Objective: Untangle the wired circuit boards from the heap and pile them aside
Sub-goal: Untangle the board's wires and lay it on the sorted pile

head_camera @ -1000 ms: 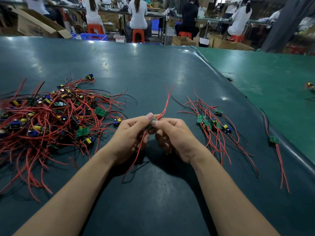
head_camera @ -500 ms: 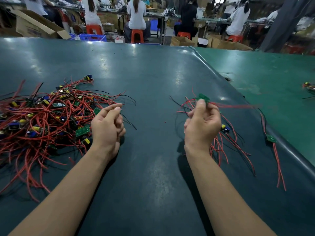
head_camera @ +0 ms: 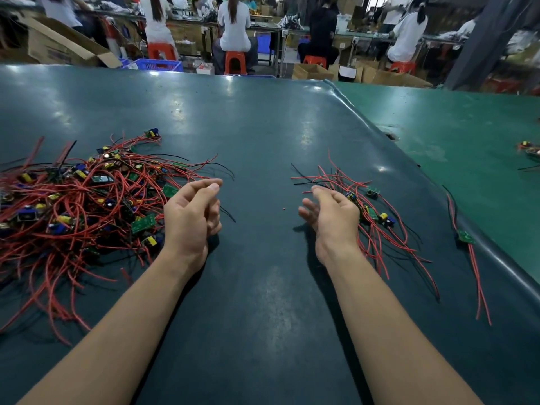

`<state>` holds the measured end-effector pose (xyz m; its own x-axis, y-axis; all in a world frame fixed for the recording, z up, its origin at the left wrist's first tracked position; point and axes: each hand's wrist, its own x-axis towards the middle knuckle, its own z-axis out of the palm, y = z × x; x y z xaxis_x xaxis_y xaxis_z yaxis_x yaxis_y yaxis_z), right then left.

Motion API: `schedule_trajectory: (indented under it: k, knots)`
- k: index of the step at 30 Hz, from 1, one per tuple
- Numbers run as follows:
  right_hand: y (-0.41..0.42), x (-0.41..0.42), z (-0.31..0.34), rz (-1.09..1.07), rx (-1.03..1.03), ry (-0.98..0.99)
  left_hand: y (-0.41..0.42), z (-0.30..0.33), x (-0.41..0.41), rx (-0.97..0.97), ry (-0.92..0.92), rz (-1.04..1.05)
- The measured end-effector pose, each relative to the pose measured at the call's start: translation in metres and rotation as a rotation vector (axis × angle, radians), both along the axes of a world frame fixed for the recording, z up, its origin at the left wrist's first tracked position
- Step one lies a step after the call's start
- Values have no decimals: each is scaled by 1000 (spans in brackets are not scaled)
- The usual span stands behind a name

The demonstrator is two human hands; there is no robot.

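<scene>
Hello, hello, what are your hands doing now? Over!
Left hand empty, beside the tangled heap. Right hand empty, next to the sorted pile. Nothing blocking.

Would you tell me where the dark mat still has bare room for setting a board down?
Bare mat runs between the tangled heap and the sorted pile, beyond both hands, left hand, right hand, up to the far edge. It's crowded at left under the heap; right of the pile lies a lone board.

Tangled red-wired heap (head_camera: pixel 87 206) at left, small sorted pile (head_camera: pixel 377 211) at right, apart
</scene>
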<state>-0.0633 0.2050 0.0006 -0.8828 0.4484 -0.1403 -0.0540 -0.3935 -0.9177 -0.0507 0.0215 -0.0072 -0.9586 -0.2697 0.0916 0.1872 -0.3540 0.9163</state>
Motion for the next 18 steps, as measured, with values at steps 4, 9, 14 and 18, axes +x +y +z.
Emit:
schedule_trajectory:
  k: [4, 9, 14, 18]
  knots:
    - [4, -4, -1, 83, -7, 6, 1, -2, 3, -224, 69, 115]
    - [-9, 2, -13, 203, 685, 56, 1, -7, 16, -1201, 252, 547]
    - [-13, 8, -15, 253, 891, 83, -19, -7, 10, -1511, -225, 606]
    - [-11, 9, -13, 262, 854, 61, -23, -10, 8, -1628, -291, 534]
